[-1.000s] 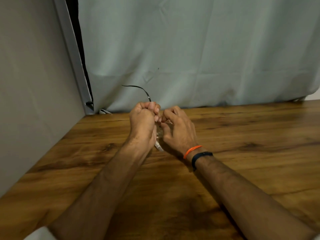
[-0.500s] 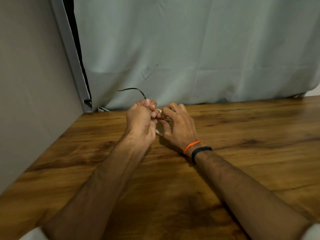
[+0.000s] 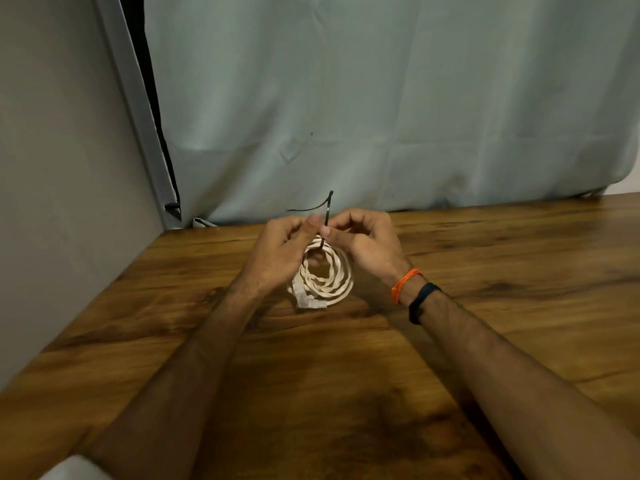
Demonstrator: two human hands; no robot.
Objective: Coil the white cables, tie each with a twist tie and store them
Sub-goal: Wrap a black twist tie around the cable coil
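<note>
A coiled white cable [image 3: 329, 277] hangs in a round loop just above the wooden table [image 3: 485, 306], its two plugs at the lower left of the coil. A thin black twist tie [image 3: 327, 211] rises from the top of the coil, one end upright and the other bent off to the left. My left hand [image 3: 280, 251] and my right hand [image 3: 363, 242] meet at the coil's top. Both pinch the twist tie where it wraps the cable, thumbs and forefingers pressed together.
A pale green curtain [image 3: 381, 116] hangs behind the table's far edge. A grey wall [image 3: 62, 202] borders the table on the left, with a dark gap beside a grey frame [image 3: 138, 109]. Orange and black bands circle my right wrist.
My hands have parted slightly and turned, so the cable coil now shows between them. The twist tie's end has swung from pointing left to standing upright.
</note>
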